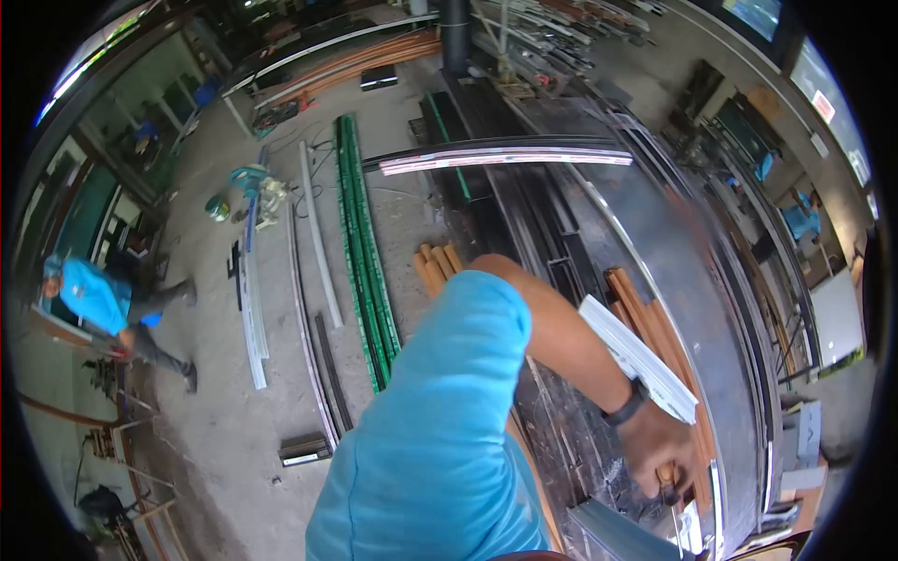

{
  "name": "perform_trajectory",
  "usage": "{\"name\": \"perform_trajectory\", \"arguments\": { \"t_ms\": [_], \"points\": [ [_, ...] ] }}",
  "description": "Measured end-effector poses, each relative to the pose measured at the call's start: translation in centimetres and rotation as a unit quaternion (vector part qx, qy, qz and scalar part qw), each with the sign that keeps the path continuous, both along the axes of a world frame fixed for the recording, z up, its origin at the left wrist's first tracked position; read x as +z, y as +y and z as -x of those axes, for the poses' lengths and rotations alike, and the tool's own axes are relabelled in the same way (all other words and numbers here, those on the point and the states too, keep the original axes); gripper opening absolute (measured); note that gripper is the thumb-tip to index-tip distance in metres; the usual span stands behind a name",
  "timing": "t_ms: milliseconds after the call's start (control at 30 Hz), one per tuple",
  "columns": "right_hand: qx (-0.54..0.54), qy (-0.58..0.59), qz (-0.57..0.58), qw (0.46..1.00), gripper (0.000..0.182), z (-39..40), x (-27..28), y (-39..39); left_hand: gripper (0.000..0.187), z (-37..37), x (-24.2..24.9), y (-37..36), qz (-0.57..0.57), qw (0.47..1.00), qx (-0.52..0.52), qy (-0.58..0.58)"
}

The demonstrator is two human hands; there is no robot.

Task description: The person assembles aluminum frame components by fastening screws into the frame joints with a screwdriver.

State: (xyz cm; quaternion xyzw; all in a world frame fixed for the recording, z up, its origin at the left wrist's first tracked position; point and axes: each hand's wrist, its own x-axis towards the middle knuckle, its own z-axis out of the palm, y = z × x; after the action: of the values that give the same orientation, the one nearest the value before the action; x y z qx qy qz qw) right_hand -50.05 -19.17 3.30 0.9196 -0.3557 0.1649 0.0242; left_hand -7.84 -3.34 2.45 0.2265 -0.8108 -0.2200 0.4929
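Note:
My left hand (658,449), with a dark band on its wrist, reaches down at the lower right. Its fingers curl around what looks like the end of a brown wood-coloured bar (666,473); the grip is partly hidden and a little blurred. Beside the hand lie long brown wood-coloured bars (669,351). A white ribbed profile (641,360) slants next to my wrist. Below the hand is a grey profile (622,531). More brown bars (436,266) stick out behind my blue-sleeved arm. My right hand is out of view.
Dark metal profiles and a black bar with a white-pink strip (505,159) lie on the work surface. Green-wrapped profiles (360,252), a white tube (320,234) and a teal power tool (249,179) are on the floor. A person (98,294) in blue is at the left.

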Motion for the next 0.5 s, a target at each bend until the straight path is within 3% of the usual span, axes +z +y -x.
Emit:
{"name": "perform_trajectory", "arguments": {
  "t_ms": [33, 67, 100, 133, 167, 200, 233, 267, 333, 367, 400, 433, 467, 500],
  "points": [
    [0.053, -0.009, 0.064, 0.996, 0.024, 0.9, -1.2, -1.0, 0.041, -0.4, 0.1, 0.6, -0.235, 0.968, -0.077, 0.039],
    [0.105, -0.015, 0.140, 0.984, 0.024, 1.6, -2.1, -2.1, 0.039, -0.9, 0.2, 1.2, -0.453, 0.879, -0.096, 0.111],
    [0.139, -0.021, 0.215, 0.966, 0.024, 2.3, -2.8, -2.6, 0.038, -1.2, 0.8, 1.7, -0.553, 0.813, -0.123, 0.135],
    [0.095, 0.047, 0.104, 0.989, 0.022, 0.9, 0.0, -2.2, 0.037, -0.6, 1.4, 2.2, -0.651, 0.728, -0.157, 0.145],
    [0.055, 0.084, 0.026, 0.995, 0.021, -0.8, 2.2, -0.7, 0.039, 0.1, 2.6, 3.2, -0.607, 0.780, -0.097, 0.117],
    [0.018, 0.105, -0.034, 0.994, 0.022, -1.9, 3.9, 1.0, 0.041, 0.2, 3.1, 3.1, -0.428, 0.903, -0.018, -0.014],
    [0.003, 0.135, -0.071, 0.988, 0.024, -2.3, 4.9, 2.6, 0.042, 0.1, 3.2, 2.5, -0.199, 0.973, 0.038, -0.113],
    [-0.067, 0.076, -0.146, 0.984, 0.041, -4.9, 7.0, 4.2, 0.044, -0.4, 3.1, 1.5, 0.013, 0.969, 0.097, -0.228],
    [-0.156, 0.070, -0.237, 0.956, 0.050, -5.5, 8.2, 4.3, 0.051, -0.3, 5.1, 0.5, 0.179, 0.901, 0.159, -0.363],
    [-0.160, 0.076, -0.220, 0.959, 0.052, -5.3, 8.3, 4.0, 0.049, 0.6, 5.6, 0.4, 0.141, 0.921, 0.160, -0.326],
    [-0.106, -0.010, -0.184, 0.977, 0.061, -4.7, 7.3, 4.0, 0.037, 1.3, 6.0, 0.7, 0.056, 0.957, 0.134, -0.252],
    [-0.157, 0.028, -0.264, 0.951, 0.060, -5.1, 9.4, 4.6, 0.035, 1.6, 4.4, 1.0, -0.111, 0.984, 0.065, -0.125],
    [-0.137, 0.049, -0.169, 0.975, 0.059, -4.3, 7.0, 4.2, 0.035, 1.8, 2.8, 1.1, -0.290, 0.957, 0.006, -0.013],
    [-0.124, 0.054, -0.174, 0.975, 0.058, -4.2, 7.2, 4.4, 0.036, 2.3, 2.3, 0.8, -0.331, 0.943, -0.015, -0.007]
  ]
}}
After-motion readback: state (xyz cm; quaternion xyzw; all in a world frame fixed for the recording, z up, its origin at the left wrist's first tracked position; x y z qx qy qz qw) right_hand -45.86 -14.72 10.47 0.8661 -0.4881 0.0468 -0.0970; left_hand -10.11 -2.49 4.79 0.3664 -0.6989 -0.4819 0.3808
